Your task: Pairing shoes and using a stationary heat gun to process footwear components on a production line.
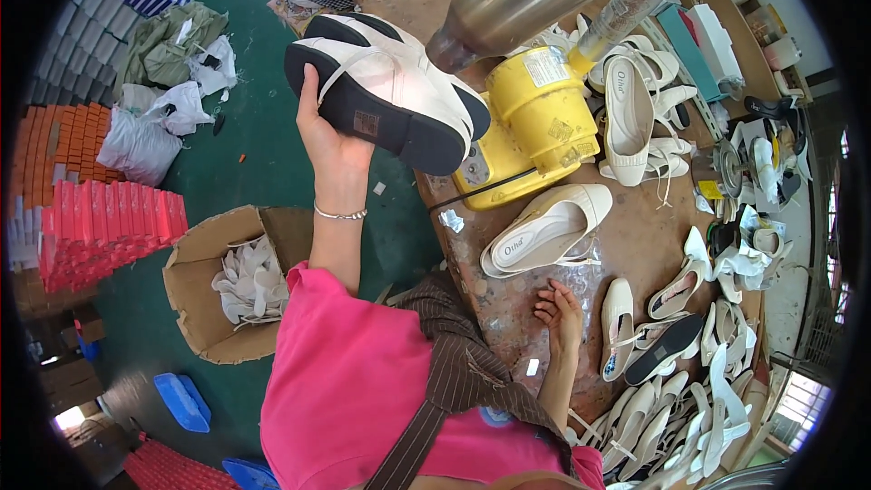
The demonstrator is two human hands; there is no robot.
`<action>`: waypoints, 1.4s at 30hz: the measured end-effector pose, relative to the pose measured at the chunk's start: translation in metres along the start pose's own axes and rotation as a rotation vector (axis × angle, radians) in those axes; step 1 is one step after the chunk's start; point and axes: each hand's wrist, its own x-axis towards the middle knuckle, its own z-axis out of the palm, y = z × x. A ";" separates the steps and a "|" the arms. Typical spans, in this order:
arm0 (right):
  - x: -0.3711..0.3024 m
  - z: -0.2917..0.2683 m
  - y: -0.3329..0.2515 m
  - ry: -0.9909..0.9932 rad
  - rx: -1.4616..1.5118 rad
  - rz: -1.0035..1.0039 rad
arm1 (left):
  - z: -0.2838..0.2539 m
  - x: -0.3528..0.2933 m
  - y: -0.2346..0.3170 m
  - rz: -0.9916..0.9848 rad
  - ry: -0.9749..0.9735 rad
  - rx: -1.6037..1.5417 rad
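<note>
My left hand (336, 132) is raised and closed around a bundle of cream flat shoes (399, 73) with black soles, thumb against a sole. The bundle is beside the end of a silver metal tube (544, 0), above a yellow machine housing (540, 100). My right hand (560, 316) rests low over the worktable (508, 308), its fingers loosely bent and apart with nothing in them. Just beyond those fingers lies a cream flat shoe (553, 231) with its insole facing up. Another cream shoe (617, 327) lies to the right of that hand.
Many cream shoes (649, 417) are heaped at the table's right side, with more (628, 109) behind the machine. A cardboard box (195, 308) of pale pieces stands on the green floor at left. Stacked pink boxes (104, 227) and white sacks (145, 136) lie farther left.
</note>
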 end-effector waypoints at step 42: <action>0.000 0.000 0.003 0.041 -0.075 -0.032 | -0.048 -0.066 0.034 0.045 0.225 0.192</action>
